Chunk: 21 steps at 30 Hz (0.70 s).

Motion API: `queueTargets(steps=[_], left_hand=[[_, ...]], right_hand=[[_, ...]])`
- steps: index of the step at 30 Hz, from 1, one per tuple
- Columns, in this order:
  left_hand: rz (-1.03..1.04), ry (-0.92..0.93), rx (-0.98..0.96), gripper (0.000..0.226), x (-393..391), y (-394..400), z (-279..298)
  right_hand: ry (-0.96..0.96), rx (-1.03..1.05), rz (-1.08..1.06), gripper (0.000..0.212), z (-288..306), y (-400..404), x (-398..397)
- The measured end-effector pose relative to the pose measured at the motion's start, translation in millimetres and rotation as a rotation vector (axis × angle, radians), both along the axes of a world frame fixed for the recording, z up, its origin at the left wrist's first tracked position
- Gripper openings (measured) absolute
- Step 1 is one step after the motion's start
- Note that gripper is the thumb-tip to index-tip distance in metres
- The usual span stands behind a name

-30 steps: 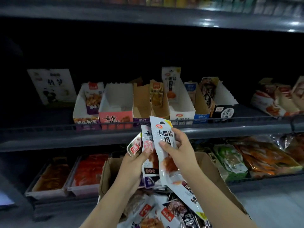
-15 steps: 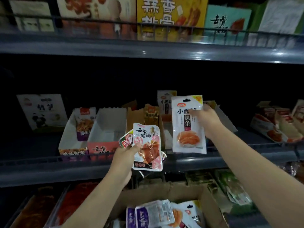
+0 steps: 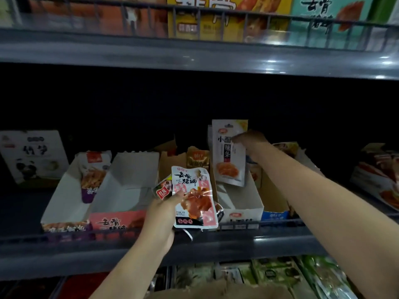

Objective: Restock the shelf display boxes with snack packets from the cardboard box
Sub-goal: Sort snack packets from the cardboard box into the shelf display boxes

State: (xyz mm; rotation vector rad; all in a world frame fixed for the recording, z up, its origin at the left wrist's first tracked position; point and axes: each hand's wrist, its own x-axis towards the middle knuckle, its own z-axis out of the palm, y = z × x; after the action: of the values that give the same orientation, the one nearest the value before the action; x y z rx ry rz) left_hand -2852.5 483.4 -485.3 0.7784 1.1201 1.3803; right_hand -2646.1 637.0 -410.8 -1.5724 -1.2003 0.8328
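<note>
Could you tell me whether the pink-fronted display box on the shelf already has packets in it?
No, the pink-fronted display box shows only its bare white inside, while the left hand holds the pink packet in front of the shelf.

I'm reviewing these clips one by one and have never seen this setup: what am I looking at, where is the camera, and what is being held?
There is no machine. A person wears a camera on the head, looking forward and down at both bare hands. The right hand holds a white packet upright over the white display box on the middle shelf. The left hand grips a few packets, the pink-and-white packet in front. Beside them stands a pink-fronted box, and further left a box with one purple packet.
</note>
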Motion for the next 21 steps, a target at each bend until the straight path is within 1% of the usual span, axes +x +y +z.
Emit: queueTargets(steps=[2, 4, 6, 8, 10, 11, 13, 14, 17, 19, 21], left_hand=[[0.003, -0.027, -0.013, 0.017, 3, 2, -4], [-0.012, -0.029, -0.024, 0.017, 5, 2, -6], [-0.028, -0.025, -0.034, 0.016, 7, 2, -5], [-0.025, -0.027, -0.025, 0.016, 8, 5, -3], [-0.018, -0.027, -0.014, 0.017, 10, 9, 0], [-0.018, -0.028, -0.007, 0.017, 10, 10, 2], [-0.027, -0.036, -0.005, 0.017, 10, 13, 6], [-0.031, -0.042, -0.011, 0.017, 10, 14, 7], [-0.051, -0.073, -0.051, 0.014, 11, 18, 7], [-0.07, -0.081, -0.096, 0.011, 12, 19, 5], [-0.095, -0.08, -0.135, 0.01, 13, 20, 3]], right_hand=[[-0.138, -0.062, 0.054, 0.051, -8, 8, 6], [-0.297, -0.058, 0.074, 0.045, -9, 10, 12], [-0.37, -0.046, 0.124, 0.039, -8, 17, 19], [-0.405, -0.042, 0.171, 0.039, -5, 23, 24], [-0.475, -0.023, 0.189, 0.042, -1, 30, 28], [-0.505, -0.007, 0.184, 0.047, 0, 33, 30], [-0.466, 0.021, 0.16, 0.056, 2, 39, 32], [-0.418, 0.034, 0.146, 0.055, 3, 42, 32], [-0.313, 0.059, 0.109, 0.042, 3, 50, 28], [-0.31, 0.062, 0.111, 0.04, -2, 53, 23], [-0.356, 0.081, 0.115, 0.033, -11, 59, 20]])
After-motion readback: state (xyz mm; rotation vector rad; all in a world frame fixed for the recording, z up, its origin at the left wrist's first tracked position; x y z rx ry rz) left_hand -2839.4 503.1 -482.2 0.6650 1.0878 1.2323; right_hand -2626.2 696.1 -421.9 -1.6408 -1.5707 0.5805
